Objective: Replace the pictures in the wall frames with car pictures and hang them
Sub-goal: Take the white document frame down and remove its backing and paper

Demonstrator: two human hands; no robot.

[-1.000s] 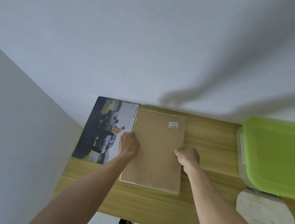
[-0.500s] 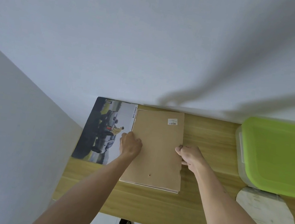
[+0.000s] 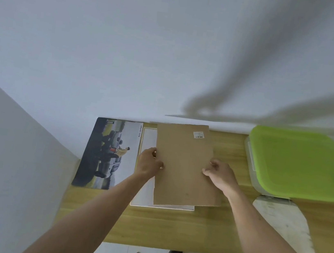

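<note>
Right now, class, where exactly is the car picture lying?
In the head view, the car picture lies flat at the wooden table's far left corner, against the wall, just left of the white frame.

The brown backing board (image 3: 186, 165) covers most of the white frame (image 3: 148, 143) beneath it, leaving only a left strip and bottom edge visible. The small label (image 3: 198, 135) on the board is too small to read. The green-lidded box (image 3: 298, 164) runs off the right edge.
</note>
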